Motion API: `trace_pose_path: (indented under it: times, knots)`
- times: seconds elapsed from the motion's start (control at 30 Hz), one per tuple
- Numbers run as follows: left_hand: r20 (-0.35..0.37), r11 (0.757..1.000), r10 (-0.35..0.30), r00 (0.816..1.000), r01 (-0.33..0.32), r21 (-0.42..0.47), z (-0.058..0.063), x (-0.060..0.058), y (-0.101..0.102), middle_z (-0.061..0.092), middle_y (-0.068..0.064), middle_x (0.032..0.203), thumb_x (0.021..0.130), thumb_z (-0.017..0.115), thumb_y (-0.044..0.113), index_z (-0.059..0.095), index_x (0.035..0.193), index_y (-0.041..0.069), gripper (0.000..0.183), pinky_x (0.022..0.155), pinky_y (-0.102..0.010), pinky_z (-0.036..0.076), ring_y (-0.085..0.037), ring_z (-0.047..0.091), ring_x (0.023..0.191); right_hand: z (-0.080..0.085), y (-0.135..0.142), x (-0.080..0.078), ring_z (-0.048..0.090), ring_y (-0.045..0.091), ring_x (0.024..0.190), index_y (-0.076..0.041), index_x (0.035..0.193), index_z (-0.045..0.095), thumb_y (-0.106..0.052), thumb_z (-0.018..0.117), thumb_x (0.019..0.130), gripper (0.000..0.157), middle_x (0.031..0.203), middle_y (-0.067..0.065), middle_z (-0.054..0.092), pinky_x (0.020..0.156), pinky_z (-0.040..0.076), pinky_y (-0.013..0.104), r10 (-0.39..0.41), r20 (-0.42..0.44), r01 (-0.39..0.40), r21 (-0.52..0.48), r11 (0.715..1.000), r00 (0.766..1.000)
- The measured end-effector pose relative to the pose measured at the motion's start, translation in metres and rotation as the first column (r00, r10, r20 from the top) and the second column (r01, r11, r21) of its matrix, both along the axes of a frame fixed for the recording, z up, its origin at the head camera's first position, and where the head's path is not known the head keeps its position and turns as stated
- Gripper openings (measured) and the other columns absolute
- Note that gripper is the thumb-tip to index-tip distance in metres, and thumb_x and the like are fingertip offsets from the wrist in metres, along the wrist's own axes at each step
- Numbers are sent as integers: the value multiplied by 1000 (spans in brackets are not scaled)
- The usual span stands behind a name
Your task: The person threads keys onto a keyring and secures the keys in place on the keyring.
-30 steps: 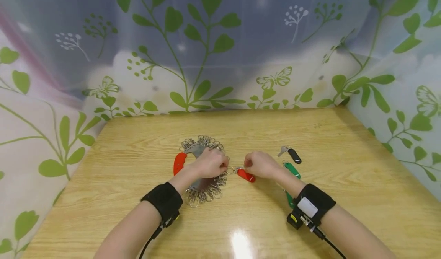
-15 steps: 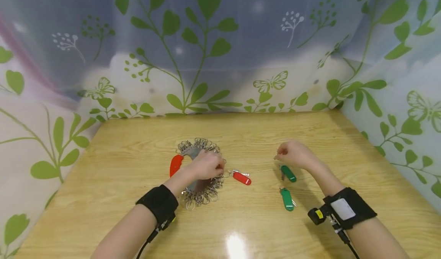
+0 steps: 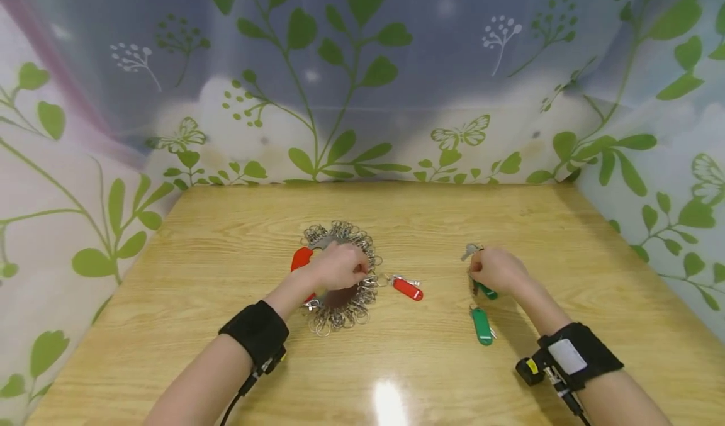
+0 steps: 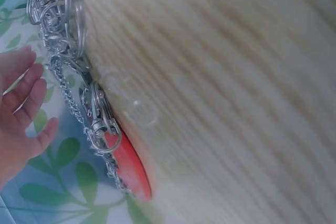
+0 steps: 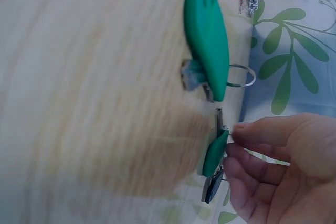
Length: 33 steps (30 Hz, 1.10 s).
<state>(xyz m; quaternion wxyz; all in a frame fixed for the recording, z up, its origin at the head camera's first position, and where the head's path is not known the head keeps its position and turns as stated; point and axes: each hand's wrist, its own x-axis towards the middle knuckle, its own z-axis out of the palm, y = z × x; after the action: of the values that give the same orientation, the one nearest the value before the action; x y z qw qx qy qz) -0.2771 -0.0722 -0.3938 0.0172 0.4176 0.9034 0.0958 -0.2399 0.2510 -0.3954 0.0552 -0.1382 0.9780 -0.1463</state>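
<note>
In the head view my left hand point(image 3: 342, 266) lies over a grey ring-shaped holder point(image 3: 343, 296) fringed with metal clasps. The left wrist view shows its fingers point(image 4: 31, 98) loosely bent, apart from the clasps point(image 4: 97, 111). My right hand point(image 3: 500, 269) is at the right, where its thumb and forefinger pinch the small ring of a green key tag point(image 5: 215, 153). Behind that tag is a black key tag point(image 5: 211, 188), mostly hidden by the hand in the head view; its key point(image 3: 471, 250) shows. A red key tag point(image 3: 408, 289) with keys is linked to the holder's right side.
A second green key tag point(image 3: 482, 326) with a key lies nearer on the wooden table point(image 3: 283, 375). The holder has a red grip point(image 3: 301, 258) on its left. A leaf-patterned cloth point(image 3: 396, 117) hangs behind the table. Cables trail from both wristbands.
My right hand has left the red key tag, moved right over the black tag and come down to the farther green tag. My left hand stays over the holder.
</note>
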Motion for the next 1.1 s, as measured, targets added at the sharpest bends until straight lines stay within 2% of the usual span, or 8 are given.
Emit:
trace_pose_path:
  times: [0.27, 0.33, 0.43, 0.6, 0.7, 0.9, 1.0, 1.1]
  knots:
    - [-102, 999, 13, 995, -9, 35, 0, -12, 8, 57, 7, 76, 83, 57, 16, 62, 80, 19, 6, 58, -30, 40, -8, 47, 64, -3, 0, 1, 40, 15, 49, -3, 83, 53, -16, 54, 82, 13, 66, 3, 48, 44, 32, 28, -112, -12, 112, -2, 994, 994]
    - [-114, 999, 24, 993, -21, 35, 2, -15, 10, 57, 6, 75, 83, 57, 17, 63, 81, 19, 7, 58, -30, 38, -9, 46, 63, -3, 1, 0, 40, 15, 49, -1, 86, 51, -17, 52, 82, 16, 66, 4, 47, 44, 32, 28, -146, -10, 146, -8, 989, 989]
    - [-123, 999, 44, 991, -42, 23, 5, -17, 15, 57, 7, 75, 84, 58, 20, 64, 81, 20, 7, 60, -33, 37, -11, 46, 65, -2, 2, -2, 38, 15, 48, -4, 79, 50, -17, 52, 82, 14, 63, 3, 44, 43, 30, 28, -172, -10, 172, -9, 985, 985]
    - [-126, 999, 50, 991, -52, -8, 6, -20, 26, 57, 4, 80, 84, 57, 20, 64, 83, 19, 8, 71, -39, 39, -18, 47, 76, -3, 6, -5, 35, 11, 45, -12, 61, 53, -12, 53, 83, 22, 59, -1, 43, 43, 28, 25, -101, -14, 100, -32, 994, 995]
    - [-117, 999, 41, 992, -45, -29, 3, -21, 31, 55, 1, 84, 85, 57, 21, 65, 87, 19, 9, 79, -44, 36, -21, 46, 82, -5, 5, -5, 40, 13, 49, -12, 67, 59, -10, 54, 82, 16, 62, -1, 49, 45, 33, 28, -62, -31, 60, -69, 996, 998]
    - [-95, 999, 29, 995, -33, -41, -4, -19, 32, 53, 1, 86, 85, 56, 20, 65, 88, 19, 10, 85, -45, 33, -20, 44, 85, -8, 3, -3, 43, 13, 53, -9, 73, 60, -12, 56, 82, 10, 67, -1, 53, 48, 38, 30, -43, -53, 36, -138, 990, 998]
    - [-91, 999, 36, 995, -38, -16, -6, -15, 24, 53, 3, 86, 84, 58, 22, 64, 87, 19, 7, 84, -44, 35, -18, 44, 86, -6, 0, -1, 46, 16, 61, -6, 78, 60, -13, 55, 84, 10, 73, 3, 55, 54, 41, 33, -58, -48, 45, -245, 968, 997]
    - [-102, 1000, 19, 995, -17, 25, -5, -9, 17, 53, 5, 84, 82, 60, 21, 63, 84, 20, 4, 78, -40, 37, -16, 44, 83, 1, 0, 2, 52, 23, 76, -3, 84, 59, -16, 53, 86, 15, 86, 10, 58, 66, 44, 41, -99, -22, 82, -402, 912, 995]
